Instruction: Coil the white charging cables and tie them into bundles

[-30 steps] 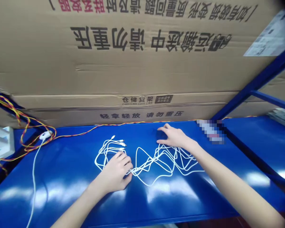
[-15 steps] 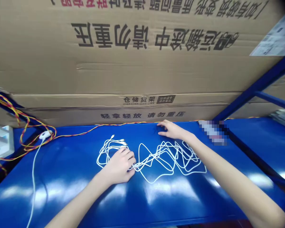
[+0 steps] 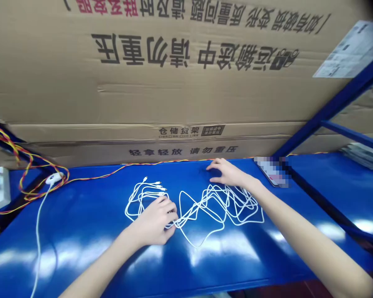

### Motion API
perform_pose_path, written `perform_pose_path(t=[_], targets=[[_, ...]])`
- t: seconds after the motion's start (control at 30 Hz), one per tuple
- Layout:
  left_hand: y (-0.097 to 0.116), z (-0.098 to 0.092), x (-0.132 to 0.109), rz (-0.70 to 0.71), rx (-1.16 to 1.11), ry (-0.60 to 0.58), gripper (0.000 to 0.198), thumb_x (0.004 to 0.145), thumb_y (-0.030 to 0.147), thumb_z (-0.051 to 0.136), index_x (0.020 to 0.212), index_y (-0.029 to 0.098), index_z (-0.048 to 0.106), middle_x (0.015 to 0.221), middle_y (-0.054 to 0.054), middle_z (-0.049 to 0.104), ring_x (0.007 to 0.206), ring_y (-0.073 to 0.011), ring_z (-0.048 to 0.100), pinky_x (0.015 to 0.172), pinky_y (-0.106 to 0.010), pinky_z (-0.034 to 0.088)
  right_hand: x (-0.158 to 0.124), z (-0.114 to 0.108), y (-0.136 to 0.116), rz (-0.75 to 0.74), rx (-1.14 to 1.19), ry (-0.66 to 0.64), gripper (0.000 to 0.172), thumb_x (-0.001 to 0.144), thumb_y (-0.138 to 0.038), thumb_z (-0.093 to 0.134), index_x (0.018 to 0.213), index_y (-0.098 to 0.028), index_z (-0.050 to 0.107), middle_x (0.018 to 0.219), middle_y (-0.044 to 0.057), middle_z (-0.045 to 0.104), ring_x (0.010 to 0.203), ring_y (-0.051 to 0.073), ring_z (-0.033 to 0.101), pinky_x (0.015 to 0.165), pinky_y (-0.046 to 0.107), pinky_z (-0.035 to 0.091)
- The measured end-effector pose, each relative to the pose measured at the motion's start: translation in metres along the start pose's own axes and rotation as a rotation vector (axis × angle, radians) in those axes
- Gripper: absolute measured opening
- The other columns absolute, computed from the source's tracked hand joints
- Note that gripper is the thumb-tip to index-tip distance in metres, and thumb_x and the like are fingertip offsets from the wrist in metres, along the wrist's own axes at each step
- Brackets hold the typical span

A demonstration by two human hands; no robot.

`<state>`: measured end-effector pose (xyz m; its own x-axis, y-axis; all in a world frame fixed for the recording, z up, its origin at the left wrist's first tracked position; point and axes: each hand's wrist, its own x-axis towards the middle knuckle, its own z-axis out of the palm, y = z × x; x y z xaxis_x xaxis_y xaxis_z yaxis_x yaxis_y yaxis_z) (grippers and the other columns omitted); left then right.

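Observation:
A tangled bunch of white charging cables lies on the blue metal shelf surface. My left hand is closed over the middle of the bunch, and its palm side is hidden. Several small plugs stick out beyond that hand, at the bunch's far left end. Past the loops, near the back edge, my right hand is held with thumb and fingers apart and nothing visible between them. Just left of its fingertips are faint thin dark strands, too small to name.
A large cardboard box forms the back wall. Twisted red-yellow wires run along it and coil at left beside a white switch-like piece with a white cord. A phone-like object, partly pixelated, lies right, near a blue post.
The view has shifted slightly. My right hand stays near the dark strands with its fingers apart, and my left hand keeps its hold on the cables.

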<state>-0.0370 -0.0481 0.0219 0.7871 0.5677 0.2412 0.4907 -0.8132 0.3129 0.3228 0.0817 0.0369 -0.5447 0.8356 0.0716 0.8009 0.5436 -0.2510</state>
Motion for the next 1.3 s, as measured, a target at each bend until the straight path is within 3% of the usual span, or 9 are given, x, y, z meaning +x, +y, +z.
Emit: perform_pose_path(t=[0.17, 0.37, 0.5, 0.7, 0.83, 0.97, 1.13, 1.23, 1.3], targets=[[-0.001, 0.003, -0.003, -0.010, -0.003, 0.039, 0.006, 0.087, 0.023, 0.067, 0.089, 0.021, 0.071, 0.098, -0.004, 0.069, 0.094, -0.0219, 0.060, 0.098, -0.043, 0.045, 0.007, 0.011, 0.022, 0.070, 0.028, 0.076, 0.060, 0.089, -0.042, 0.073, 0.142, -0.019, 0.057, 0.126, 0.015, 0.063, 0.118, 0.033, 0.060, 0.104, 0.049, 0.050], [0.000, 0.013, 0.004, -0.033, 0.134, 0.133, 0.010, 0.094, 0.026, 0.064, 0.091, 0.021, 0.072, 0.106, -0.006, 0.072, 0.115, -0.0267, 0.061, 0.118, -0.054, 0.033, 0.012, 0.010, 0.036, 0.114, 0.041, 0.131, 0.054, 0.091, -0.041, 0.071, 0.138, -0.016, 0.061, 0.128, 0.017, 0.062, 0.118, 0.034, 0.062, 0.105, 0.050, 0.050], [0.003, 0.000, 0.002, -0.005, 0.112, 0.228, 0.025, 0.090, 0.045, 0.072, 0.100, 0.023, 0.074, 0.110, -0.006, 0.075, 0.119, -0.0281, 0.063, 0.119, -0.055, 0.034, 0.002, -0.003, 0.034, 0.130, 0.061, 0.188, 0.048, 0.095, -0.044, 0.064, 0.136, -0.019, 0.062, 0.125, 0.015, 0.064, 0.117, 0.033, 0.063, 0.104, 0.050, 0.051], [-0.031, -0.046, -0.019, -0.245, 0.154, 0.562, 0.008, 0.093, 0.026, 0.068, 0.090, 0.023, 0.074, 0.089, -0.003, 0.075, 0.087, -0.0191, 0.067, 0.095, -0.042, 0.048, -0.048, -0.021, 0.036, 0.287, 0.200, 0.454, 0.043, 0.094, -0.052, 0.063, 0.127, -0.025, 0.068, 0.123, 0.012, 0.069, 0.105, 0.031, 0.069, 0.094, 0.049, 0.057], [-0.064, -0.059, -0.038, -0.413, 0.055, 0.530, 0.024, 0.097, 0.036, 0.065, 0.082, 0.021, 0.076, 0.062, 0.001, 0.057, 0.062, -0.0151, 0.053, 0.066, -0.031, 0.044, -0.086, -0.021, 0.049, 0.403, 0.263, 0.512, 0.041, 0.092, -0.055, 0.065, 0.117, -0.024, 0.071, 0.111, 0.013, 0.074, 0.093, 0.029, 0.071, 0.087, 0.047, 0.058], [-0.073, -0.060, -0.049, -0.420, -0.067, 0.358, 0.025, 0.093, 0.042, 0.071, 0.105, 0.023, 0.080, 0.055, 0.005, 0.051, 0.056, -0.0131, 0.050, 0.062, -0.027, 0.044, -0.103, -0.022, 0.055, 0.511, 0.336, 0.505, 0.042, 0.088, -0.057, 0.068, 0.113, -0.023, 0.074, 0.100, 0.013, 0.076, 0.083, 0.027, 0.070, 0.084, 0.045, 0.057], [-0.066, -0.052, -0.045, -0.378, -0.040, 0.325, 0.019, 0.094, 0.039, 0.070, 0.100, 0.026, 0.083, 0.056, 0.004, 0.056, 0.055, -0.0119, 0.052, 0.058, -0.024, 0.042, -0.098, -0.031, 0.024, 0.448, 0.326, 0.503, 0.041, 0.090, -0.059, 0.067, 0.112, -0.025, 0.075, 0.096, 0.008, 0.076, 0.079, 0.024, 0.069, 0.079, 0.043, 0.058], [-0.055, -0.048, -0.039, -0.368, -0.119, 0.440, 0.017, 0.095, 0.035, 0.070, 0.094, 0.024, 0.083, 0.065, 0.000, 0.069, 0.053, -0.0104, 0.053, 0.053, -0.024, 0.043, -0.089, -0.032, -0.021, 0.354, 0.306, 0.459, 0.037, 0.097, -0.057, 0.060, 0.108, -0.026, 0.076, 0.086, 0.005, 0.073, 0.069, 0.022, 0.064, 0.067, 0.039, 0.055], [-0.046, -0.048, -0.035, -0.380, -0.175, 0.560, 0.015, 0.093, 0.033, 0.071, 0.095, 0.023, 0.083, 0.066, 0.000, 0.072, 0.051, -0.0104, 0.056, 0.051, -0.023, 0.046, -0.083, -0.026, -0.056, 0.210, 0.233, 0.332, 0.037, 0.102, -0.055, 0.052, 0.112, -0.027, 0.076, 0.082, 0.005, 0.070, 0.069, 0.022, 0.063, 0.068, 0.040, 0.053]])
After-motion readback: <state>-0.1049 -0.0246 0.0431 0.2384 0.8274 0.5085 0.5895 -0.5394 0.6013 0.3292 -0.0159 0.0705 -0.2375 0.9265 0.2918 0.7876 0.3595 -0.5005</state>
